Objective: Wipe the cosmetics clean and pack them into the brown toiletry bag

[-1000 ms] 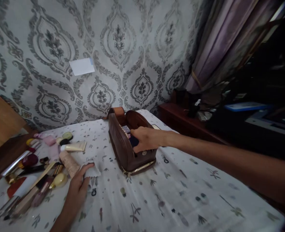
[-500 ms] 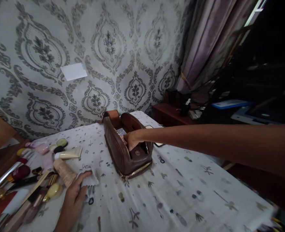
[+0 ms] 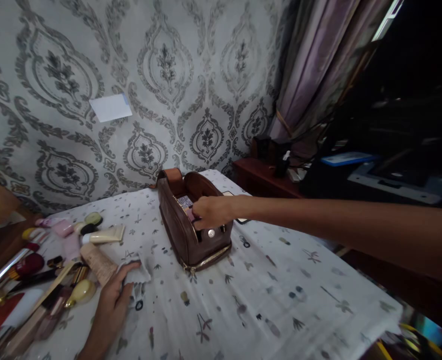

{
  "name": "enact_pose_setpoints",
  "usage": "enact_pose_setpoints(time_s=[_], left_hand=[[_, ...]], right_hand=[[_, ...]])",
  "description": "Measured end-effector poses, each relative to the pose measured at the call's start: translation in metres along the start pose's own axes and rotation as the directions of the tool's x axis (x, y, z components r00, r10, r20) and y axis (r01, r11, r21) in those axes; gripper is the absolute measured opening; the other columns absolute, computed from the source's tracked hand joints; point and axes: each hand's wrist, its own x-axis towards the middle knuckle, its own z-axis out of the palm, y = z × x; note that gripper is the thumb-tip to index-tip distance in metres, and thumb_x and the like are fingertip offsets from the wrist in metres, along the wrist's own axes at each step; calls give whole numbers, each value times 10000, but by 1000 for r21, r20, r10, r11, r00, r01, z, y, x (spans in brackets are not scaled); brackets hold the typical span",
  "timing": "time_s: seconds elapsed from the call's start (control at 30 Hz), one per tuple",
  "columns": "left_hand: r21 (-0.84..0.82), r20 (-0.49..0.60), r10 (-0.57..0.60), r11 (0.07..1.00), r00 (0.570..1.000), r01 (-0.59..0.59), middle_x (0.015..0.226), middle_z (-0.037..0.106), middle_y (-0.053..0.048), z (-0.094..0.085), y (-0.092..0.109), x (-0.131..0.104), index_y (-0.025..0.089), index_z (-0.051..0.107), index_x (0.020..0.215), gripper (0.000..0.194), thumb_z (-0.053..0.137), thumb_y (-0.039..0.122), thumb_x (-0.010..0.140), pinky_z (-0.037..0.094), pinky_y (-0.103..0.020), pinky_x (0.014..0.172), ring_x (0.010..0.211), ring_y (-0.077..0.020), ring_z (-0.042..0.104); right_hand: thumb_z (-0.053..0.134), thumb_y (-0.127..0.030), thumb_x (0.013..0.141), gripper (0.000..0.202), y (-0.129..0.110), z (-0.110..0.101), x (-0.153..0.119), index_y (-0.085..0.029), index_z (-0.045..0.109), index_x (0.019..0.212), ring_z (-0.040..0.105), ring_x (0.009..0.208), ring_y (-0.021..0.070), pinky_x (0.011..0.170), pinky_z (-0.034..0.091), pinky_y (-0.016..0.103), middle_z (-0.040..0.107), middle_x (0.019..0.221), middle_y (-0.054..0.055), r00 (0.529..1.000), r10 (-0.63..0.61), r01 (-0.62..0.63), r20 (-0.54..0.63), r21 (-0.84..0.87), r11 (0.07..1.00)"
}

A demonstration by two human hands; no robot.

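A brown toiletry bag [image 3: 172, 227] stands unzipped on the patterned cloth. My right hand [image 3: 215, 212] is at its opening, fingers curled, with a small pink item [image 3: 191, 214] at the fingertips. Whether that item is in the grip or lies in the bag is hard to see. A glittery silver item [image 3: 185, 201] shows inside. Left of the bag, my left hand [image 3: 114, 290] rests low on the cloth, closed on a crumpled white wipe [image 3: 142, 272]. Just beyond its fingers lies a beige tube [image 3: 99, 262].
Several cosmetics cover the left side, among them a cream tube [image 3: 106, 235], a yellow round bottle [image 3: 84, 293] and a dark red bottle [image 3: 31, 265]. A phone [image 3: 241, 220] lies partly hidden behind my right forearm. The patterned cloth [image 3: 243, 310] ends at the right; a wallpapered wall rises behind.
My right hand has risen slightly from inside the bag to its opening, fingers now more curled. My left hand stays on the wipe. The whole view has shifted slightly.
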Motion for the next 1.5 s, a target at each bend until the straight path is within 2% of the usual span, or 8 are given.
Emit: enact_pose_setpoints(time_s=[0.1,0.17,0.27,0.43,0.53,0.73,1.0,1.5], left_hand=[[-6,33,0,1000,999,0,1120,749,-68,-1,-5,0,202,702,1116,401,442,352,850,564,-402,875,1041,-274,698],[-10,59,0,1000,998,1,1155,740,-61,-1,-12,-1,210,694,1141,391,462,343,856,560,-392,890,1071,-271,688],[-34,82,13,999,997,-10,1199,725,-51,-1,-23,-2,219,680,1172,381,498,346,862,549,-373,924,1115,-262,672],[-14,54,17,1000,998,-16,1178,736,-47,0,-20,-2,221,689,1146,373,495,360,860,560,-360,901,1095,-256,683],[20,16,0,1000,1000,0,1124,753,-47,1,-10,-2,226,708,1102,373,478,380,852,567,-373,882,1059,-264,697],[35,20,-23,999,1000,22,1105,758,-39,-1,-6,-2,246,719,1085,360,494,389,842,570,-377,872,1039,-270,702],[1,60,-79,997,995,79,1085,747,-63,0,2,-1,218,711,1083,347,484,329,845,533,-402,900,1023,-265,684],[-127,49,-13,992,999,19,1005,690,-64,5,16,3,195,674,1001,377,454,53,730,465,-374,930,992,-218,626]], right_hand=[[437,-270,990,394,-5,17,-45,-81,730,807,683,696,188,647,508,260,720,746,106,989,-113,116,98,-33,993],[495,-196,953,245,-4,44,-70,-113,709,1040,703,895,215,799,543,298,737,994,119,982,-165,164,-86,-20,986],[520,-103,895,422,3,93,-89,-87,571,1314,592,1215,274,1036,483,418,622,1313,180,907,-223,182,-357,-143,973],[503,-45,860,513,6,140,-84,-33,503,1373,526,1302,284,1099,451,476,574,1373,209,778,-263,159,-570,-226,961],[466,-19,861,506,3,145,-82,-42,514,1364,530,1300,287,1086,472,494,595,1355,192,699,-278,149,-659,-245,958],[441,9,832,542,1,155,-82,-117,530,1351,540,1298,229,1096,479,454,629,1326,138,623,-158,166,-766,-68,984],[447,46,844,497,6,183,-72,-167,547,1282,537,1294,219,1041,518,405,652,1273,112,448,-61,356,-892,116,927],[495,-213,929,426,18,193,-58,-257,532,1351,622,1152,303,960,501,473,618,1306,89,429,-98,268,-898,23,963]])
